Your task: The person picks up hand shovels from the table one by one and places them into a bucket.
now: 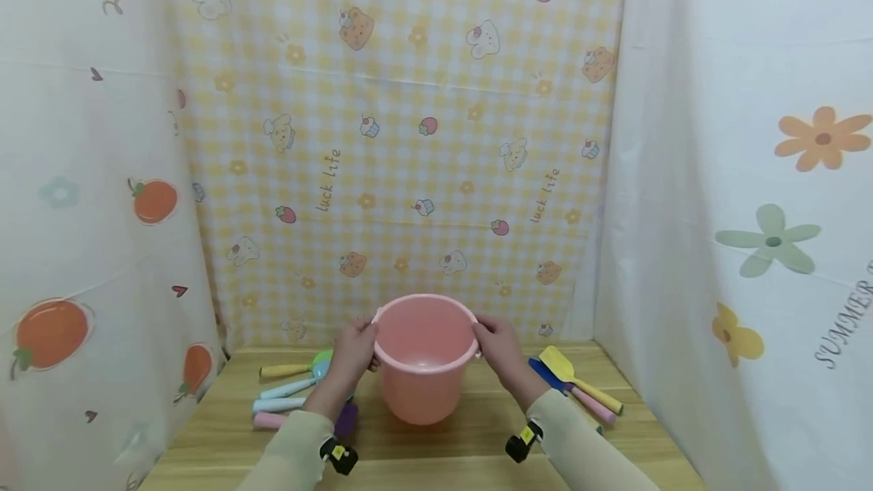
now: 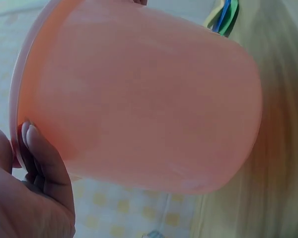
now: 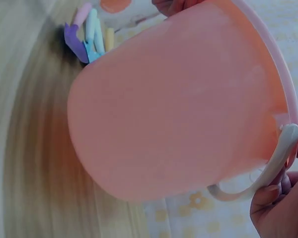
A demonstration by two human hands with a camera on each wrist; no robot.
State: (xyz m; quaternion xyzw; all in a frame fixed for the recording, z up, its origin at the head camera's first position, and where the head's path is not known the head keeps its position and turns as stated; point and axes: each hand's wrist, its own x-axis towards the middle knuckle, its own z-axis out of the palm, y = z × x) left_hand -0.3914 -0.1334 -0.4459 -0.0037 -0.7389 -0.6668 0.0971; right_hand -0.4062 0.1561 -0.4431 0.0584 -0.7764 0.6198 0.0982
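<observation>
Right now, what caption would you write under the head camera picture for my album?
Two hands, left hand and right hand, hold a pink bucket above a wooden table, colourful spatulas either side.

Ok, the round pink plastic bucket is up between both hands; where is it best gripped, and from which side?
Grip the round pink plastic bucket just under its rolled rim, one hand from each side, as the left hand and right hand do now. The smooth wall tapers toward the base, so lower holds would likely slip, while the lip stops the fingers. The pale handle lies folded down at the rim.
</observation>
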